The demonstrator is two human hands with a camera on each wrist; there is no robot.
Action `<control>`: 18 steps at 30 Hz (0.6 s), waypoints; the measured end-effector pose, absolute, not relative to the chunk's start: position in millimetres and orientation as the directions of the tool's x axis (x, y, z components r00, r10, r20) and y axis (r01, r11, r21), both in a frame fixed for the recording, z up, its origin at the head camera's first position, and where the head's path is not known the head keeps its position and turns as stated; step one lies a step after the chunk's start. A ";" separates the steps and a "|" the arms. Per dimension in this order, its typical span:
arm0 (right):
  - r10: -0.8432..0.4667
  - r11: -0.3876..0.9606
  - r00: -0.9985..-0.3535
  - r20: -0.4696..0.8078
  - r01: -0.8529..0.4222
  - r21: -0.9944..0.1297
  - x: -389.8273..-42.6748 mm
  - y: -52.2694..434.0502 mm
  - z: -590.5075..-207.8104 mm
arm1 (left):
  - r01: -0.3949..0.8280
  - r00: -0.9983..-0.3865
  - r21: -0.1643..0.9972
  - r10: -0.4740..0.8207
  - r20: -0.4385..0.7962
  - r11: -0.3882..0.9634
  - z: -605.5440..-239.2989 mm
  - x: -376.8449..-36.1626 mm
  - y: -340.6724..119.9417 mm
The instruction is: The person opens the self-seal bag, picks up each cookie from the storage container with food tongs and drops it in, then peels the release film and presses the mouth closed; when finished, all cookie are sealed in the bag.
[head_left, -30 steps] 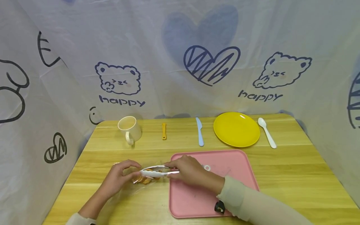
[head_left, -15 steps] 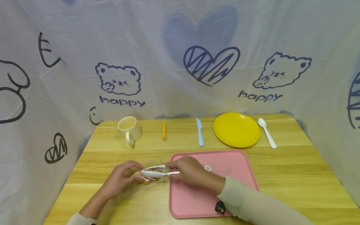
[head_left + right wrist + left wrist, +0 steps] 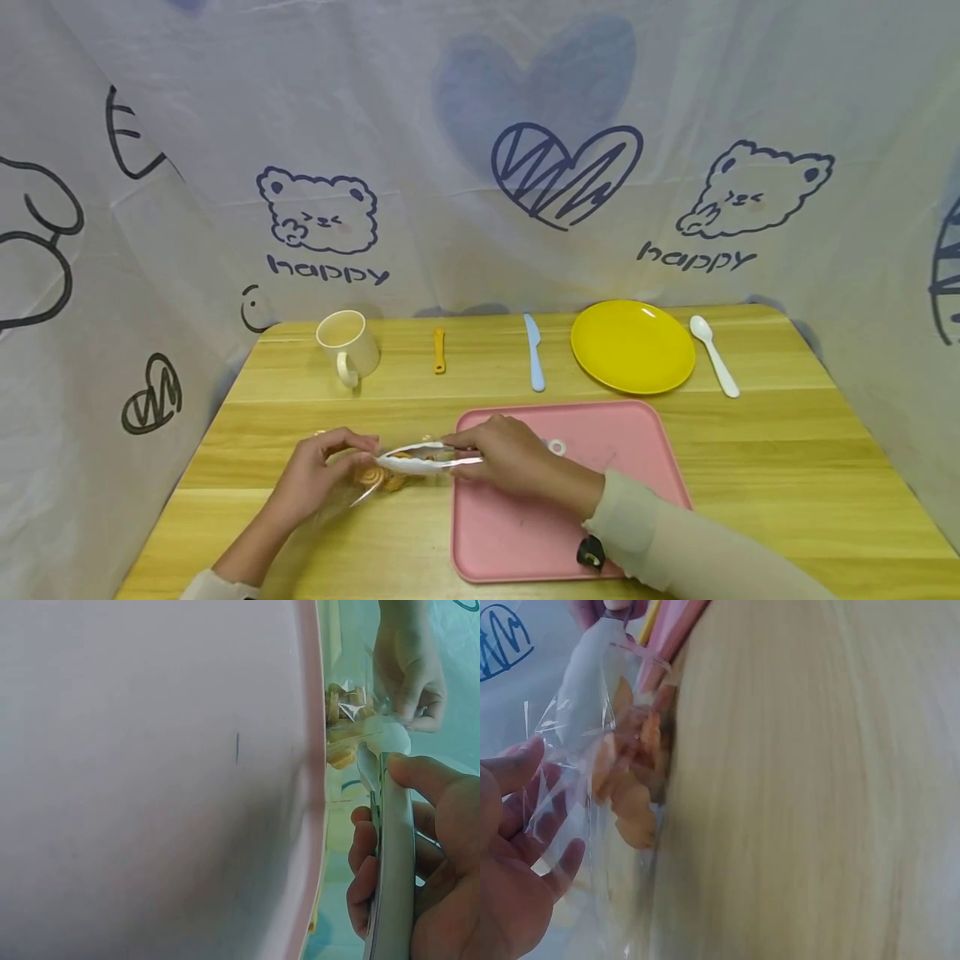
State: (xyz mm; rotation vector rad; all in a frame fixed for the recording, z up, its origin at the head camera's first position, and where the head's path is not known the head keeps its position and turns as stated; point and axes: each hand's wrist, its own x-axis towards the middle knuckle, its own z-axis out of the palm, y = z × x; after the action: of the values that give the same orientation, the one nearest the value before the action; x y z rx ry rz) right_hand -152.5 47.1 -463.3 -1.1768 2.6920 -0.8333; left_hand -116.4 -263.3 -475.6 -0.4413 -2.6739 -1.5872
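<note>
My left hand [image 3: 315, 475] pinches the clear plastic bag [image 3: 604, 855] at its upper side, with the thumb and fingers on the film. Several golden-brown cookies [image 3: 634, 814] lie inside the bag, some with a spiral look. My right hand [image 3: 506, 454] grips a pair of tongs [image 3: 416, 462] with white heads and metal arms. The tong heads point left and reach the bag beside my left fingertips. Clear film covers them in the left wrist view, so they seem to be inside the bag. Whether the tongs hold a cookie cannot be made out.
A pink tray [image 3: 525, 546] lies under my right forearm. Along the back stand a cream mug [image 3: 352, 346], a short yellow-orange handle [image 3: 439, 350], a light blue knife [image 3: 535, 354], a yellow plate [image 3: 633, 346] and a white spoon [image 3: 715, 354]. Printed cloth walls enclose the wooden table [image 3: 772, 492].
The bag's film has shifted and creased differently, and a spiral cookie now shows near my left fingers. My right hand and the tongs have barely moved.
</note>
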 end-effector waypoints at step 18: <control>-0.727 0.551 -0.668 0.156 -0.705 -0.447 -155.9 30.2 -459.6 | 0.242 -0.928 0.926 0.348 0.134 0.288 -473.7 -116.7 -258.9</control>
State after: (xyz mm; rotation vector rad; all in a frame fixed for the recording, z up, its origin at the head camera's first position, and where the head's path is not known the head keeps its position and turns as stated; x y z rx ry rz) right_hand -155.9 30.2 -459.6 -1.2588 2.7254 -0.7519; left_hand -116.7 -258.9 -473.7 -0.5967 -2.5948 -1.8371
